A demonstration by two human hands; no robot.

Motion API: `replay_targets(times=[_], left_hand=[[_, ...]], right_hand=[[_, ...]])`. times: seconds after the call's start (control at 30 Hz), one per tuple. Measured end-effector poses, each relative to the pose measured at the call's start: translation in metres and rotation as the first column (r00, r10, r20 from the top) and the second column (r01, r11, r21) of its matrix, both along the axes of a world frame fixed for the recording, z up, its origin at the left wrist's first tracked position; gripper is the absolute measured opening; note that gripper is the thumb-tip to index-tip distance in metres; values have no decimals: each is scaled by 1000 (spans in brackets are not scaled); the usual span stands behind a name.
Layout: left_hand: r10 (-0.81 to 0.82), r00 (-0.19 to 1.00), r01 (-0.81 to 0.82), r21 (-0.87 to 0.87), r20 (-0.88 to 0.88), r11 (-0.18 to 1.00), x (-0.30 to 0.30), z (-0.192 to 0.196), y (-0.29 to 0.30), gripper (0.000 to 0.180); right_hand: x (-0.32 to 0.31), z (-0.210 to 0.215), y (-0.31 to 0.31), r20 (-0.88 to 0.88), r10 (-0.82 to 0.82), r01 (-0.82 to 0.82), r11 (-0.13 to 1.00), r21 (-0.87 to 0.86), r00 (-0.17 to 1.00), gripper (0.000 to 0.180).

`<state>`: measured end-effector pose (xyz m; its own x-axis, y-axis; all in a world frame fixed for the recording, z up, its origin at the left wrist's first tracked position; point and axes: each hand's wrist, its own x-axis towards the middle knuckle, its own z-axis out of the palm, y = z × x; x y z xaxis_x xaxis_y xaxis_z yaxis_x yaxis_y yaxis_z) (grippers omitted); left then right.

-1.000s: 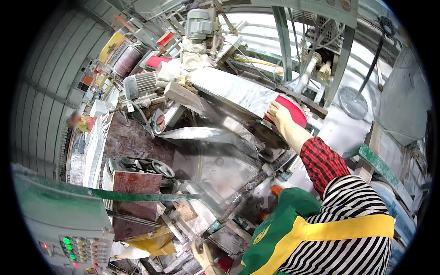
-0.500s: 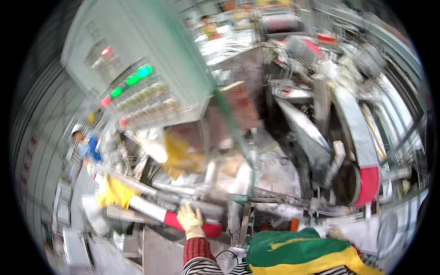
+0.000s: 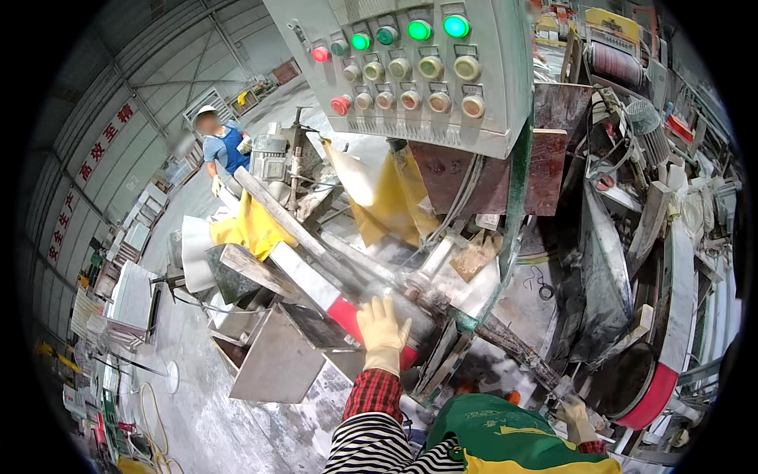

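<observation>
The red band (image 3: 345,316) lay low and near the middle, at the near end of a narrow conveyor, just beyond the wearer's left forearm. The wearer's left hand (image 3: 383,332), in a cream glove, rested on it with the fingers spread and nothing in its grasp. A white slab (image 3: 304,272) ran on from the band, away and to the left, with a yellow cloth (image 3: 253,227) draped over its far end. Just below the band leaned a grey panel (image 3: 264,359).

The right hand (image 3: 576,420), gloved alike, was down beside the wearer's green apron (image 3: 489,426), near a dirty metal bar (image 3: 517,355); its fingers were too obscured for me to tell whether they gripped anything. Right of it curved a second red band (image 3: 651,399), with a long pale strip (image 3: 677,292) rising from it.

Above the work hung a grey control box (image 3: 403,63), several of its green buttons lit. Farther off to the left stood a co-worker (image 3: 225,150) in a white cap and blue apron.
</observation>
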<state>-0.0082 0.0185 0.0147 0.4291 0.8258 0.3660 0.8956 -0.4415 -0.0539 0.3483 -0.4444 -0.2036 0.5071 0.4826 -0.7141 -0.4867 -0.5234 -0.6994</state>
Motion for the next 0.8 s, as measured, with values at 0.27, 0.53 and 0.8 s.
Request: replay_targets(times=[0.27,0.53,0.8], left_hand=[[20,1000,-21,-171,-8,985,5,4,-4,81],[19,1000,-19,-161,1,987,7,-1,-12,79],[15,1000,-16,-115,-8,993,8,-4,-21,80]], right_hand=[[-24,9,78,96,235,-250,949,191,967,53],[-22,-10,-29,-62,22,-34,980,-197,998,52],[-35,-27,-76,-92,-41,13,957,-291,995,52]])
